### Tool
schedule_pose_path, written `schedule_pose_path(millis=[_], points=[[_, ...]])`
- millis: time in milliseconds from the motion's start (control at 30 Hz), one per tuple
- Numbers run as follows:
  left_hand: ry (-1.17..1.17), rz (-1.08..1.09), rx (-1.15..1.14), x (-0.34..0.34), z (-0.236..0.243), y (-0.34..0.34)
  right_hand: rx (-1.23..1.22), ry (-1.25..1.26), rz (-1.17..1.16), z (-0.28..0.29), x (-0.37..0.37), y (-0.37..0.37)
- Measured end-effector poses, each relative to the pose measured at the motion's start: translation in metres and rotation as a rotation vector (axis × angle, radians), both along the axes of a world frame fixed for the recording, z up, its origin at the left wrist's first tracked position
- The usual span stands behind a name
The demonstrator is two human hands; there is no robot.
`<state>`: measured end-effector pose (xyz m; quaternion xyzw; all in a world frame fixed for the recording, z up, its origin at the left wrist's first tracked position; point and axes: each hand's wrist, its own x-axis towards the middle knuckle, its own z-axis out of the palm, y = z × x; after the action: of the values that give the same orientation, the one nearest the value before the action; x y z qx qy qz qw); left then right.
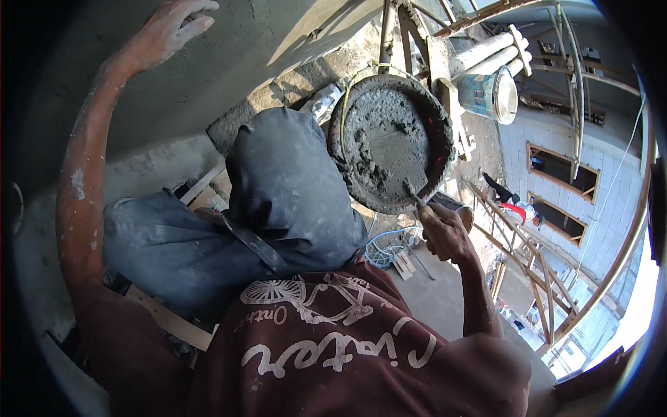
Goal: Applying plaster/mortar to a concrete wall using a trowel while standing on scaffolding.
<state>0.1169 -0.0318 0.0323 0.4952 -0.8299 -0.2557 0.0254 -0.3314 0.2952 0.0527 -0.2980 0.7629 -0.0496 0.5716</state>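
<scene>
My right hand (447, 233) is wrapped round the handle of a trowel (421, 206). The trowel's blade end dips into wet grey mortar (375, 125) in a round, mortar-crusted tub (336, 128), just beyond my right knee. Where the blade stops and the smoothed mortar starts is hard to make out. My left hand (167, 35) is raised at the upper left, thumb apart from the fingers, holding nothing. It is near the grey plastered wall (243, 48); whether it touches the wall I cannot tell. Dried splashes mark my left forearm and trousers.
A blue-labelled pail (486, 96) sits right of the tub, by pale pipes (486, 52) and wooden poles. Blue hose (382, 251) lies coiled below the tub. Planks (170, 318) lie under my legs. Farther right, another person (517, 210) is near bamboo scaffolding (538, 278) and a block wall.
</scene>
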Motion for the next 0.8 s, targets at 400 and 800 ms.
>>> schedule_pose_path(millis=[400, 800], points=[[0.142, 0.022, -0.085, 0.025, -0.009, 0.033, -0.137, -0.123, -0.157, -0.053, 0.038, -0.006], [0.253, 0.098, -0.102, 0.039, 0.043, 0.042, -0.423, -0.429, -0.435, -0.068, 0.039, 0.032]])
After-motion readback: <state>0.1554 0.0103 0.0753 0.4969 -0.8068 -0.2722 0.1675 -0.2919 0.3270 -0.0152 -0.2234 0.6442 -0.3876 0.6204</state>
